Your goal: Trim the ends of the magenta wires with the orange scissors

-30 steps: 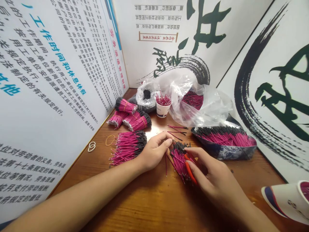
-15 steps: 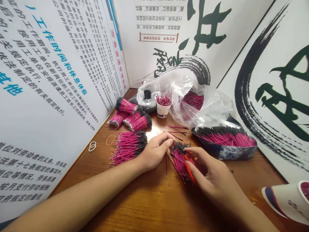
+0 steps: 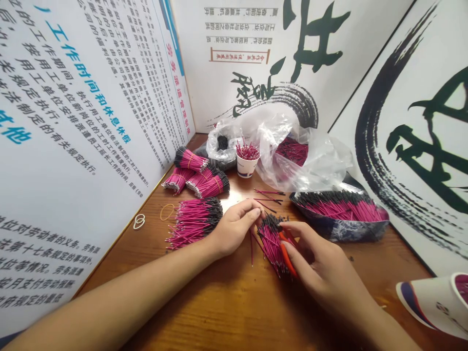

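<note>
My left hand (image 3: 239, 223) is closed in a pinch at the top of a small pile of wires. What its fingertips hold is too small to make out. My right hand (image 3: 315, 253) is wrapped round a red-handled tool (image 3: 288, 254) that looks like pliers; its working end is hidden. Under and beside both hands lie loose magenta wires (image 3: 271, 243) with black sleeves at their far ends. A single wire (image 3: 252, 249) lies apart, just left of that pile. To the left of my left hand rests a wide stack of similar wires (image 3: 193, 222).
Banded wire bundles (image 3: 208, 181) lie at the back left. Behind stand a paper cup (image 3: 247, 166) of wires and clear plastic bags (image 3: 318, 161). A dark bag (image 3: 351, 229) of wires sits right. Another cup (image 3: 427, 304) lies tilted near right. Rubber bands (image 3: 139, 222) lie left.
Almost nothing differs. The fingertips of my left hand have shifted very slightly; my right hand keeps the red-handled tool in the same place.
</note>
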Motion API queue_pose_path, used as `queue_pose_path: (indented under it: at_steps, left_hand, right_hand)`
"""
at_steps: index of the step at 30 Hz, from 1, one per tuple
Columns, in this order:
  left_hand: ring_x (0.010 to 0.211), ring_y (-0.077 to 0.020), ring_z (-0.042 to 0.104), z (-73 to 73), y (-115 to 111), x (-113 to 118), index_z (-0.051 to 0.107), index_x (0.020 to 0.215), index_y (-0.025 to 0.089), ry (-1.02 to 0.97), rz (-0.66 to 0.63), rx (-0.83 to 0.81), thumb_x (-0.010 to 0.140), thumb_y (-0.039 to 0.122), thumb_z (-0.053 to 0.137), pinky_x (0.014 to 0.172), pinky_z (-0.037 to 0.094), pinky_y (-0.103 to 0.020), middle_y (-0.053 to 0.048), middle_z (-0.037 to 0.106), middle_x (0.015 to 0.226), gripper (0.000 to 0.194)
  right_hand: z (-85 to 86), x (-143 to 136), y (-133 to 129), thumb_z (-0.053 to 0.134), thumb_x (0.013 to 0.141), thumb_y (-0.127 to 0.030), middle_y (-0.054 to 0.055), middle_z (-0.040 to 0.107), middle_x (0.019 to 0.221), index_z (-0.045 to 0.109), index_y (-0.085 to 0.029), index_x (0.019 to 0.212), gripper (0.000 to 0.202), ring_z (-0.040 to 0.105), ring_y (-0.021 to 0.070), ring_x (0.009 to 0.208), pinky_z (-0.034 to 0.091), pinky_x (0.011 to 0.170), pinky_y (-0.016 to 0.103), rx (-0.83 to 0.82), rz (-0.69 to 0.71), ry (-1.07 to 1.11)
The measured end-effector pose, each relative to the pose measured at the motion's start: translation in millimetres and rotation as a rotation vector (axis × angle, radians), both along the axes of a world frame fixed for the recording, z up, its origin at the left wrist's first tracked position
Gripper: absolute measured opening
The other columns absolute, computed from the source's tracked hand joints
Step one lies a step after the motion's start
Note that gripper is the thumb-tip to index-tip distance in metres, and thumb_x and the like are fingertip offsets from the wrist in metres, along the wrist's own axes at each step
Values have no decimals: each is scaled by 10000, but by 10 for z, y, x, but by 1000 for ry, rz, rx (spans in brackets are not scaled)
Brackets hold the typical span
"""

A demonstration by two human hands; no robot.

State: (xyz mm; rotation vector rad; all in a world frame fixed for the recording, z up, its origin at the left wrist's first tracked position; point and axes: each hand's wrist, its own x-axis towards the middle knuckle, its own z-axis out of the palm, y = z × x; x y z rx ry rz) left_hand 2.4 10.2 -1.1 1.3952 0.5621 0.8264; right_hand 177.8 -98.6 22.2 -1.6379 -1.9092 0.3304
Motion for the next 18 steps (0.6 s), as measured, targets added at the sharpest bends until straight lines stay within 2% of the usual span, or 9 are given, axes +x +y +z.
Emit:
queue_pose_path:
  at_steps: [12, 18]
  left_hand:
    - [628, -103, 467, -3, 5, -1, 574, 837, 152, 2, 25, 19, 912, 362, 548, 604, 391, -226, 16, 518, 700, 224]
    - [470, -62, 446, 64, -25, 8, 512, 914, 170, 21, 25, 32, 952, 381, 490, 486, 364, -195, 61, 493, 640, 215]
  right_hand:
    - [7, -22, -14, 514, 938, -281, 9, 688, 765, 595, -219, 1143, 228, 620, 157, 579, 491, 560, 251, 1, -19, 3]
    - [32, -21, -4, 522, 928, -268, 7, 692, 751, 606, -217, 1135, 229, 589, 150, 519, 484, 532, 253, 25, -32, 13]
